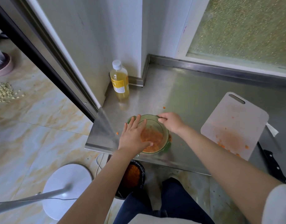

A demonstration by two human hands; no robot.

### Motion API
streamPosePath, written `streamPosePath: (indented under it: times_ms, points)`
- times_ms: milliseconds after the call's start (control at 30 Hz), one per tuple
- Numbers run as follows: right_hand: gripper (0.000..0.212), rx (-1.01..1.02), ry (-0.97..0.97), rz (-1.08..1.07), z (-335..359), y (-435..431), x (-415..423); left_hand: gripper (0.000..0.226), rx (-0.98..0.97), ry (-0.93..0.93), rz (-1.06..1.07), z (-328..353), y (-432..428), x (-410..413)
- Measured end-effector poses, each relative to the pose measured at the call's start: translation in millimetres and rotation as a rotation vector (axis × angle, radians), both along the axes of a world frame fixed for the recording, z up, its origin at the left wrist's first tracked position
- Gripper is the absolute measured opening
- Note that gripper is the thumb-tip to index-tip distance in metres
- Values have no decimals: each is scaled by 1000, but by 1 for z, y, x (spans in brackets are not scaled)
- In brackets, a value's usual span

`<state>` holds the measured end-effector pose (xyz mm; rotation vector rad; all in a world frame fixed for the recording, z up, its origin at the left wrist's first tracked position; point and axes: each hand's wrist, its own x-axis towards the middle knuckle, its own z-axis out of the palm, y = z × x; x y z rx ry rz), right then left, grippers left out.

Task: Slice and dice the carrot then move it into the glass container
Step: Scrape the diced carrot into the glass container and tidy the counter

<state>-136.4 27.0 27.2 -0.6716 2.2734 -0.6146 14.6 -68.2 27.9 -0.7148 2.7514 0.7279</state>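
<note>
A round glass container (165, 133) with green clip tabs stands near the front left edge of the steel counter. Diced carrot (152, 139) fills its bottom, seen through a clear lid. My left hand (134, 135) lies flat on the lid with straight fingers. My right hand (171, 122) grips the container's far rim at a green tab, fingers curled. A few carrot bits (221, 143) remain on the grey cutting board (236, 125) to the right.
A black-handled knife (274, 168) lies at the counter's right edge beside the board. A bottle of yellow liquid (119, 81) stands in the back left corner. Below the counter sits a black-lined bin (132, 177) with carrot scraps. Stray carrot bits (164, 107) dot the counter (195, 88).
</note>
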Motion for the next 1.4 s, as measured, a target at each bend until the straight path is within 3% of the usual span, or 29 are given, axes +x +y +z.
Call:
streamPosePath:
  times_ms: [267,400,567,700,767,1000,1200,1400]
  points:
    - [33,-19,25,-12,-5,1,2,89,23,13,20,-1,0,0]
    - [40,-63,136,128,-4,14,10,89,29,16,21,-1,0,1]
    - [65,-67,255,436,4,52,21,90,37,17,20,-1,0,2]
    - [98,96,273,665,15,67,20,90,12,5,16,0,0,1]
    - [103,156,321,728,18,67,23,89,4,2,14,0,0,1]
    - [105,280,542,761,11,58,35,90,36,15,19,-1,0,-1]
    - [116,366,599,773,6,55,34,91,37,17,33,-3,2,-2]
    - [114,368,586,787,2,57,35,91,34,5,26,-2,2,-4]
